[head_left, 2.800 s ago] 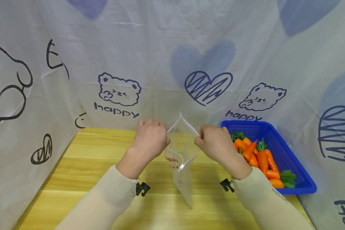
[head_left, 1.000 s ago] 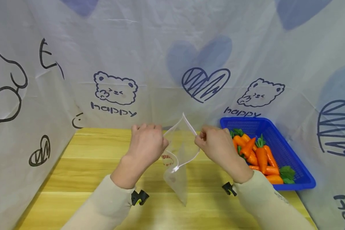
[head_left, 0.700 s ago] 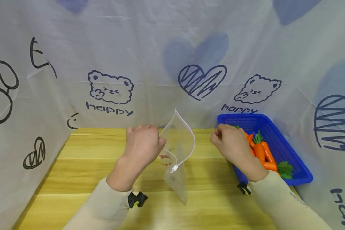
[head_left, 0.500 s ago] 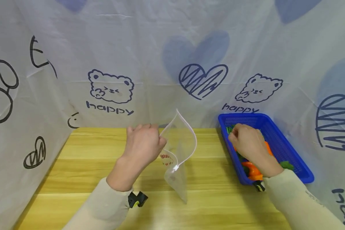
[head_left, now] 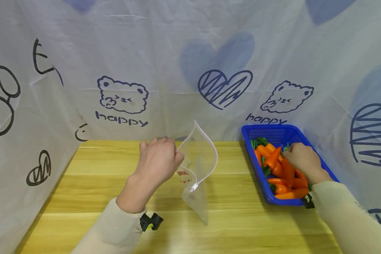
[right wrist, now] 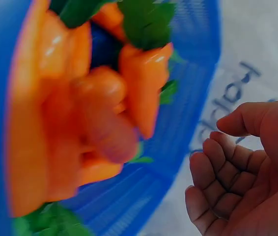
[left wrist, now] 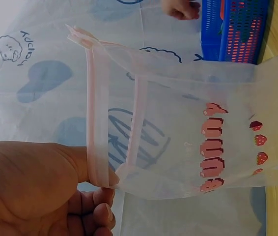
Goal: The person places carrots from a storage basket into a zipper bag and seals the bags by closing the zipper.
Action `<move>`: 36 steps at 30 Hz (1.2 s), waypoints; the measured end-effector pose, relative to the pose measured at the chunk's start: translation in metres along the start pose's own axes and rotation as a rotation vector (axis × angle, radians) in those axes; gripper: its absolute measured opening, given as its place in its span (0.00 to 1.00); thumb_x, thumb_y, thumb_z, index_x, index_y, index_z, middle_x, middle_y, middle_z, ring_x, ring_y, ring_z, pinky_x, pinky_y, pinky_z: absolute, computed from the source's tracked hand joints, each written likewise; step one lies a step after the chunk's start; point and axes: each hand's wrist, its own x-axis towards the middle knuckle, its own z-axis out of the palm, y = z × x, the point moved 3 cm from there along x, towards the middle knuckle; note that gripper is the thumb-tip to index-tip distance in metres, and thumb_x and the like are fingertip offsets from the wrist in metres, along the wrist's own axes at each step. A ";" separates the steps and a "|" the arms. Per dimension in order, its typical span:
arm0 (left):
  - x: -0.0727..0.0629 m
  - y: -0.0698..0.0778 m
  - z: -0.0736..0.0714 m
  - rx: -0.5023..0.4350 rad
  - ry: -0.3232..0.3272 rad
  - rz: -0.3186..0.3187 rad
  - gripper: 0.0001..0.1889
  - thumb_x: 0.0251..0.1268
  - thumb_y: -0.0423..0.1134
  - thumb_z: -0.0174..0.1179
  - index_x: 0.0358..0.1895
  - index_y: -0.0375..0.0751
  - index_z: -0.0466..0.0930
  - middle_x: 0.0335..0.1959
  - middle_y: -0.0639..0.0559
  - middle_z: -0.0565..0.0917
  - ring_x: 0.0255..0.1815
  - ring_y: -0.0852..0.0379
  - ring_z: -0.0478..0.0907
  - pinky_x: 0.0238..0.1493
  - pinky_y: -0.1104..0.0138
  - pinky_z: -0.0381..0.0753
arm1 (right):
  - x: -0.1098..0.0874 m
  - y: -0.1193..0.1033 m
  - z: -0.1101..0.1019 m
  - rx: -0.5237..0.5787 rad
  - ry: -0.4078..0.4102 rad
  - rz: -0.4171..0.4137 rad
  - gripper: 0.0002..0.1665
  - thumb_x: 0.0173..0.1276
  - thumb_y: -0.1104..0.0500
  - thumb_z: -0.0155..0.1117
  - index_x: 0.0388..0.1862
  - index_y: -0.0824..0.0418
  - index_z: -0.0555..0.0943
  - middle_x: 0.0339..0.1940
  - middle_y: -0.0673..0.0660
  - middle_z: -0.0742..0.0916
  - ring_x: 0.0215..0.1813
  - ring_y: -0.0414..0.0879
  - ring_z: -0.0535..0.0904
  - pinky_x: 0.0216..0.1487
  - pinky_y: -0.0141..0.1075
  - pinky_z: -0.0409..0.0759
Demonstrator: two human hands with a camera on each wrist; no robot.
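My left hand [head_left: 160, 158] pinches the upper edge of a clear zip bag [left wrist: 173, 113] between thumb and fingers. The bag hangs with its mouth spread apart, its white slider [head_left: 194, 187] at the near corner and red print on its side. On the right, a blue plastic basket [head_left: 274, 132] holds several orange carrots [head_left: 288, 173] with green leafy tops. My right hand [head_left: 302, 158] is over the basket, fingertips right at the green top of one carrot. In the right wrist view its fingers [right wrist: 205, 169] are loosely bent with a gap to the thumb, holding nothing.
The wooden tabletop [head_left: 108, 183] lies under the bag and basket. A whitish sheet [head_left: 165, 63] printed with hearts and bears encloses the back and sides, and the basket stands close to it.
My right hand has let go of the bag's edge and moved right over the basket of carrots. My left hand keeps its pinch on the bag, and the bag's mouth stays spread.
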 end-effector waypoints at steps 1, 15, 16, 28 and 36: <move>0.000 0.000 0.000 -0.002 -0.005 -0.003 0.12 0.63 0.39 0.58 0.21 0.47 0.72 0.24 0.53 0.75 0.32 0.48 0.73 0.44 0.49 0.66 | 0.001 0.006 0.002 0.009 -0.017 0.013 0.22 0.73 0.52 0.53 0.18 0.52 0.63 0.17 0.47 0.62 0.20 0.43 0.57 0.23 0.38 0.59; -0.001 0.000 0.002 -0.017 -0.023 -0.010 0.11 0.64 0.40 0.59 0.23 0.48 0.74 0.25 0.53 0.76 0.34 0.47 0.75 0.43 0.49 0.67 | 0.001 0.046 0.020 0.010 -0.271 0.136 0.28 0.75 0.37 0.56 0.27 0.58 0.72 0.26 0.55 0.72 0.31 0.53 0.74 0.33 0.45 0.71; -0.001 0.000 0.002 -0.017 -0.023 -0.009 0.11 0.64 0.40 0.59 0.23 0.48 0.74 0.25 0.53 0.76 0.33 0.48 0.75 0.43 0.49 0.67 | 0.001 0.047 0.022 0.010 -0.287 0.139 0.28 0.75 0.36 0.56 0.28 0.58 0.72 0.26 0.55 0.72 0.32 0.53 0.74 0.34 0.45 0.71; -0.001 0.000 0.004 -0.012 -0.034 -0.007 0.14 0.64 0.39 0.58 0.19 0.49 0.72 0.21 0.54 0.76 0.30 0.48 0.75 0.40 0.51 0.66 | 0.000 0.055 0.029 0.096 -0.246 0.125 0.24 0.71 0.41 0.60 0.22 0.55 0.69 0.24 0.53 0.72 0.29 0.50 0.73 0.31 0.41 0.71; -0.003 -0.001 0.005 -0.015 -0.041 -0.011 0.14 0.64 0.39 0.58 0.19 0.49 0.72 0.21 0.54 0.75 0.28 0.49 0.74 0.40 0.50 0.66 | 0.005 0.055 0.026 0.285 -0.229 0.054 0.25 0.68 0.48 0.67 0.16 0.52 0.67 0.15 0.46 0.68 0.20 0.44 0.69 0.26 0.39 0.71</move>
